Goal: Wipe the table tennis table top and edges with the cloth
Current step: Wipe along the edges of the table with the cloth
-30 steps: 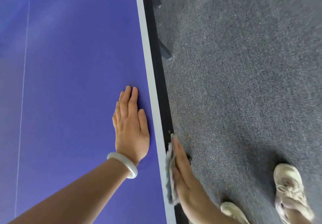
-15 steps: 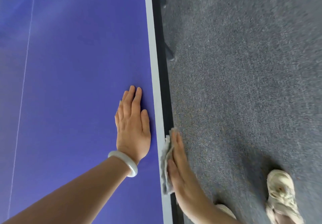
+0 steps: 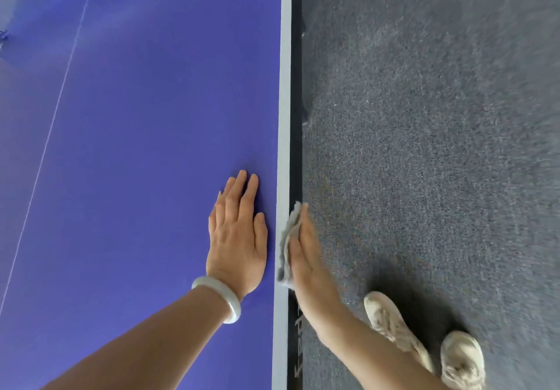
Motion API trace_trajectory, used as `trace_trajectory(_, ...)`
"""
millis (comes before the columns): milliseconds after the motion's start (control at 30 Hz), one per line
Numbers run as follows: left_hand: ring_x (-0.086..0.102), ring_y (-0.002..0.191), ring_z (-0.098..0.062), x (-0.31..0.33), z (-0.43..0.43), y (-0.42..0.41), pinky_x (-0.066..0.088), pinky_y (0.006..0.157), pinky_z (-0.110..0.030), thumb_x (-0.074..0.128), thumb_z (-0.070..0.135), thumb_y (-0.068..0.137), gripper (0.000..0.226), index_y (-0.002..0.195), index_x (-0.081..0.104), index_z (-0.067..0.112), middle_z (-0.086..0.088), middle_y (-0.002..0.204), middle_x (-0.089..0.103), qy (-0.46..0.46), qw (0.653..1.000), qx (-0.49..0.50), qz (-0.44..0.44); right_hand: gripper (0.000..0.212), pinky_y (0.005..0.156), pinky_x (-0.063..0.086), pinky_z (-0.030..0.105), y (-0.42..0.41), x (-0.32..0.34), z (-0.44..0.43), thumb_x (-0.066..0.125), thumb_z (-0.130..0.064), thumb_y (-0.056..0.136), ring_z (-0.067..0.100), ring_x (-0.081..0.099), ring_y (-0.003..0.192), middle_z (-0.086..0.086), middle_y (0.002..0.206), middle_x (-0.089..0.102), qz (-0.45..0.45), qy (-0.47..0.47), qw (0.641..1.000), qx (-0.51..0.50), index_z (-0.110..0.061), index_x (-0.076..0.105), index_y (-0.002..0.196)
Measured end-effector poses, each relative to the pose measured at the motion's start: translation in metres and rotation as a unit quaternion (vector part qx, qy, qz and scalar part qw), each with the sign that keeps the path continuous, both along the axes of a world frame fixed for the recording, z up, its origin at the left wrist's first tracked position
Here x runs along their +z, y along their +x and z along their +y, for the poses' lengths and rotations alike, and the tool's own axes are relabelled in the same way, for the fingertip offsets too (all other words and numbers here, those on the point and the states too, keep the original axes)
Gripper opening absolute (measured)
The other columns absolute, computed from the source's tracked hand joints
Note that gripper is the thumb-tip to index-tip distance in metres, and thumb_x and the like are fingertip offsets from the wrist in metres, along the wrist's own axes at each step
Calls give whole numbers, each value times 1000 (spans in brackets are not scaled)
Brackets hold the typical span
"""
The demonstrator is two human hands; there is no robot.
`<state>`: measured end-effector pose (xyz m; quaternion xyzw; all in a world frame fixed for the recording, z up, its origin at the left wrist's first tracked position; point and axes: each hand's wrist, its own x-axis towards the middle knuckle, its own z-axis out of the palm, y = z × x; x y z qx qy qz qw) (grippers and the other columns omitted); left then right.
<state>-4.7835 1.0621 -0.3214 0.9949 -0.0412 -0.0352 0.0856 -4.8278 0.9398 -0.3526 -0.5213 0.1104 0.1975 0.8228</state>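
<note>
thin white line point(image 3: 60, 92) is seen running up the far left of the blue table point(image 3: 145, 101) top. the left grip point(image 3: 238, 238) is laid flat on the blue surface, palm down, fingers straight and together, released, nothing held. it is placed just beside the pale border stripe point(image 3: 283, 117). a pale bangle point(image 3: 228, 298) is worn on the left wrist. right of the stripe the dark side edge point(image 3: 296, 86) of the table is seen, with some white lettering low down, too blurred to be read. the grey cloth point(image 3: 287, 247) is found bunched against that side edge, overlapping the stripe a little, level with the left grip. it is pressed there by the right grip point(image 3: 306, 256), fingers straight and flat along the cloth, not curled round it; the thumb is not seen. grey carpet point(image 3: 439, 117) is seen over the whole right side. two pale sneakers point(image 3: 391, 326) are seen on the carpet at lower right, blurred.
</note>
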Motion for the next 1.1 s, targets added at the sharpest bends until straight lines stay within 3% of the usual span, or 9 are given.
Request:
trace_trajectory(100, 10, 152, -16, -1, 0, -2, 14, 123, -45, 19, 32, 101, 58, 156, 24, 17, 2, 164, 17, 4, 1000, 0, 1, 62, 120, 30, 38, 6, -4, 2, 34, -46, 99, 3, 19, 149, -17, 164, 15, 37, 4, 999, 0, -39, 10, 156)
trace_trajectory(167, 12, 152, -18, 0, -1, -2, 16, 122, -46, 20, 31, 101, 58, 156, 26, 14, 0, 164, 19, 6, 1000, -2, 3, 57, 95, 50, 22, 47, -6, -2, 38, -38, 104, 1, 38, 138, -14, 159, 27, 52, 57, 997, -22, -38, 16, 156)
trace_trajectory(233, 12, 152, -19, 2, -2, -1, 15, 122, -45, 21, 30, 101, 58, 156, 26, 13, -1, 164, 19, 16, 1000, -1, 4, 58, 75, 51, 16, 102, -4, -9, 41, -36, 104, 0, 55, 107, -2, 143, 41, 50, 54, 997, -37, -33, 18, 157)
trace_trajectory(333, 14, 152, -21, 1, -1, -1, 14, 122, -43, 22, 29, 101, 57, 155, 27, 13, -2, 163, 21, 28, 1000, -6, 10, 54, 63, 47, 14, 143, 2, -13, 42, -36, 105, -1, 50, 64, 7, 110, 37, 18, -16, 999, -47, -20, 27, 154)
trace_trajectory(533, 22, 149, -25, 2, 1, 2, 21, 117, -47, 26, 26, 100, 56, 152, 34, 8, -7, 161, 28, 32, 999, -18, 3, 34, 60, 47, 8, 147, 3, -20, 46, -25, 105, 6, 56, 79, 8, 106, 54, 32, -24, 999, -7, -8, 46, 133)
trace_trajectory(700, 29, 147, -28, 7, -1, 1, 24, 114, -47, 28, 26, 98, 56, 151, 36, 8, -7, 159, 31, 32, 999, -17, 16, 33, 56, 45, 5, 152, 8, -20, 41, -18, 106, -7, 54, 62, 14, 107, 52, 23, -33, 999, 11, 3, 39, 131)
trace_trajectory(800, 44, 132, -28, 17, 3, 13, 38, 104, -44, 34, 27, 95, 53, 142, 50, 11, -4, 149, 46, 48, 998, -34, 23, 33, 56, 46, 7, 154, 9, -20, 41, -16, 106, 5, 53, 67, 17, 116, 52, 29, -26, 999, 10, 5, 38, 130)
trace_trajectory(967, 49, 118, -25, 33, -1, 87, 44, 98, -42, 38, 21, 96, 32, 115, 62, 13, 0, 133, 54, -7, 998, -59, -6, 25, 55, 50, 16, 154, 1, -17, 43, -12, 105, 1, 50, 55, 7, 88, 50, 29, 0, 999, -12, 6, 37, 121)
trace_trajectory(1100, 36, 140, -27, 27, -17, 175, 33, 110, -44, 42, 13, 101, 38, 138, 53, 10, -5, 154, 38, -13, 997, -66, -24, 12, 51, 47, 19, 154, -5, -13, 43, -8, 104, 3, 45, 46, -7, 65, 51, 34, 66, 997, -11, -1, 34, 107)
